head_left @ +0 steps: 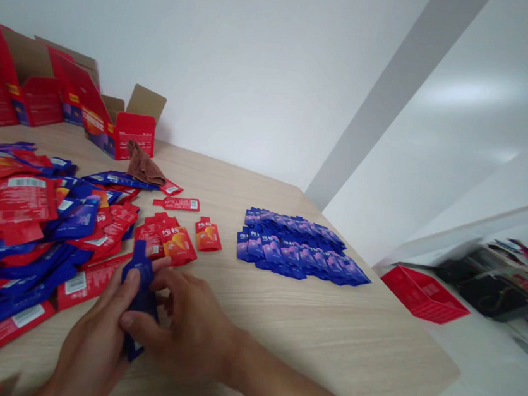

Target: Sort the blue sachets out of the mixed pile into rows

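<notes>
Two bare hands are nearest, with one blue pouch [144, 295] between them, held above the near part of the pale wood-grain counter [306, 330]. The left hand [94, 331] has its grip closed around the pouch, thumb lying on the front just below the neck. The right hand [193, 317] is half curled, its thumb touching the lower part of the pouch and its bent fingers at the right edge; whether that grip pinches or only presses, I cannot tell. The pouch is dark blue and stands roughly upright, with a narrow straight neck, sloping shoulders and a longer body; a small pale patch shows near its bottom end, and no print can be read on it.

To the left lies one heap of red and blue pouches [19, 208], too jumbled to count, several with white barcode patches showing. Just beyond the hands is a cluster of at least three red pouches [178, 245], with one single red pouch [209, 236] bearing an orange fruit print to its right and one barcoded red pouch [180, 204] flat behind. Farther right, blue pouches with purple print overlap in two rows [295, 255]; their exact number is hidden.

Behind the heap sits one crumpled brown cloth [142, 164], then at least three open red cartons [135, 134] along the white wall [241, 62]. One red basket [424, 296] stands beyond the counter's right edge.
</notes>
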A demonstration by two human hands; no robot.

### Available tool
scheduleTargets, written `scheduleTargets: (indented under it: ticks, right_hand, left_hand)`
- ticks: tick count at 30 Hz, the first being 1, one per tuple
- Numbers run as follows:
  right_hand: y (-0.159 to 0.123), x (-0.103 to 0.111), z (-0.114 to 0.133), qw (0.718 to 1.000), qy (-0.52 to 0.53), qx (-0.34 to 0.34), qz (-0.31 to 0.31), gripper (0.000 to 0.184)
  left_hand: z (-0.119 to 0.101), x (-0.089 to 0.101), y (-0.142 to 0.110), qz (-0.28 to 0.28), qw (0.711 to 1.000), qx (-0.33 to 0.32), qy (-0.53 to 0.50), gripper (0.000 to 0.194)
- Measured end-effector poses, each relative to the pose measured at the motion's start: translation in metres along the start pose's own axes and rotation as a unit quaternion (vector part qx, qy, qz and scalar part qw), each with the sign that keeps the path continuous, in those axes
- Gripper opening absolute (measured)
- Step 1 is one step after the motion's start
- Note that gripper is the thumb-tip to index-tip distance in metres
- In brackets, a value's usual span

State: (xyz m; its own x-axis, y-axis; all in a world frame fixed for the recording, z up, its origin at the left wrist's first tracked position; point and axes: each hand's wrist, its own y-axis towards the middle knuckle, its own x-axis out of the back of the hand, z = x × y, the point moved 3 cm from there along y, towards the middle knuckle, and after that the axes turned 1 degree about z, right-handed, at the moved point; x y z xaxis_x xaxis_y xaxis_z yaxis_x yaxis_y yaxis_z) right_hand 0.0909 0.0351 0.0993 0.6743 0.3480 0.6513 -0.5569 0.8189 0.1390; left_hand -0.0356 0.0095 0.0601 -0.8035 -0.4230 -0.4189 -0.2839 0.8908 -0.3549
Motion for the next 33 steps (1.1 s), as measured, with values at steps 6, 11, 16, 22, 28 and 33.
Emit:
scheduleTargets:
  ticks: [6,11,16,22,28,33]
  right_hand:
    - [0.002,0.001,-0.005,0.998,0.052,0.026,0.015,0.018]
    - [0.006,0.006,-0.022,0.996,0.027,-0.039,-0.076,0.027]
    - [-0.001,0.005,-0.012,0.988,-0.135,0.011,-0.079,0.055]
    - [-0.001,0.000,-0.008,0.933,-0.333,0.107,-0.080,0.033]
    - [0.010,0.065,-0.025,0.914,-0.364,-0.010,-0.179,0.028]
    - [-0.002,0.160,-0.079,0.838,-0.397,-0.246,-0.282,0.034]
  left_hand:
    - [-0.017,-0.013,-0.012,-0.032,0.989,0.069,-0.125,0.029]
    - [-0.019,-0.010,0.001,0.017,1.000,-0.008,-0.014,0.027]
    - [-0.025,-0.009,0.006,0.029,0.998,-0.058,0.012,0.027]
    - [-0.019,-0.001,0.013,0.021,0.998,-0.065,-0.011,0.038]
    - [-0.009,0.005,0.014,0.098,0.993,-0.059,0.043,0.056]
    - [-0.005,0.003,0.004,0.092,0.988,-0.044,0.115,0.061]
